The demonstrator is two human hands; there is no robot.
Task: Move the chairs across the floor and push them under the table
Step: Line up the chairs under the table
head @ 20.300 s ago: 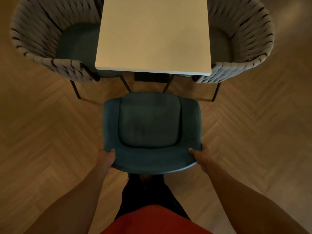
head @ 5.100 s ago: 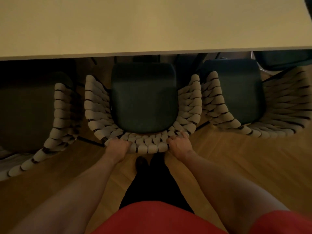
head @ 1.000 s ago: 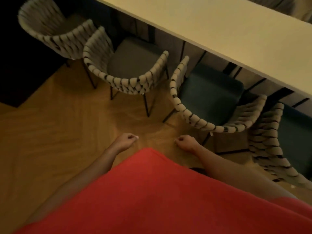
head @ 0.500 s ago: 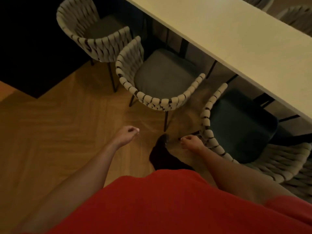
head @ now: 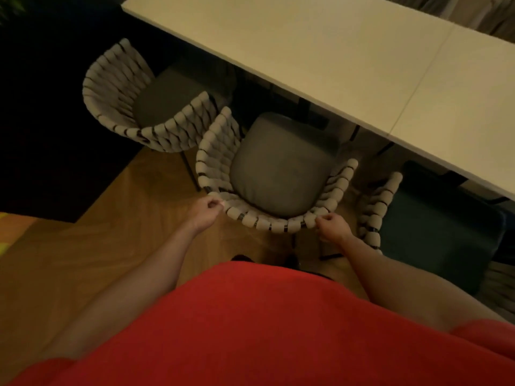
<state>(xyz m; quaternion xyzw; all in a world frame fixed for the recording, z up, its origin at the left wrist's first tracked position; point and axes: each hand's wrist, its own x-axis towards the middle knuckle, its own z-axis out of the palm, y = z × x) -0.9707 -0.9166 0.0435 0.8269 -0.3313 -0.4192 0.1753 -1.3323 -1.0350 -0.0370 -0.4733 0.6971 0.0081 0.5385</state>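
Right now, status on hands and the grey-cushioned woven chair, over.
Left hand and right hand at back rim, fingers curled, grip unclear. Grey-cushioned chair mostly out from under table. Far woven chair and teal-cushioned chair crowd its sides.

Both bare arms [head: 156, 274] reach forward-down; left hand [head: 206, 210], right hand [head: 332, 232] apart, fingers [head: 214, 202] curled; grasp unclear.

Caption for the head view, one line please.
Left hand and right hand, fingers curled, at the woven back of the grey-cushioned chair facing the white table.
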